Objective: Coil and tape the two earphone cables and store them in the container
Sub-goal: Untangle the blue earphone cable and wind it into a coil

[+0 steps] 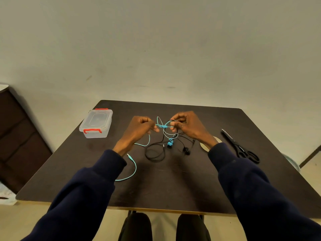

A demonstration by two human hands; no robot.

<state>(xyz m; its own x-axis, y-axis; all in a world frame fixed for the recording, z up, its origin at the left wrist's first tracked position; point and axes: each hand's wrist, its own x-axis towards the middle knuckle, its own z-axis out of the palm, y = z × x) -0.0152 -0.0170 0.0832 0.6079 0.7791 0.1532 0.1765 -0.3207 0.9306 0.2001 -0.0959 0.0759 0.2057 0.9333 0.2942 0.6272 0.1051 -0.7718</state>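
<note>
A turquoise earphone cable (134, 168) and a black earphone cable (154, 153) lie tangled together mid-table. My left hand (139, 126) pinches the turquoise cable near its inline remote. My right hand (187, 125) grips loops of the turquoise cable, with black strands running through its fingers too. The turquoise earbuds (170, 143) hang below my right hand, and the black earbuds (186, 151) rest on the table. The turquoise plug end trails toward my left sleeve. A clear container (96, 123) with red clips stands closed at the far left.
Black scissors (240, 147) lie at the right of the dark table (173, 188). A tape roll (204, 146) sits mostly hidden under my right wrist. A dark cabinet stands to the left of the table, and a wall rises behind it.
</note>
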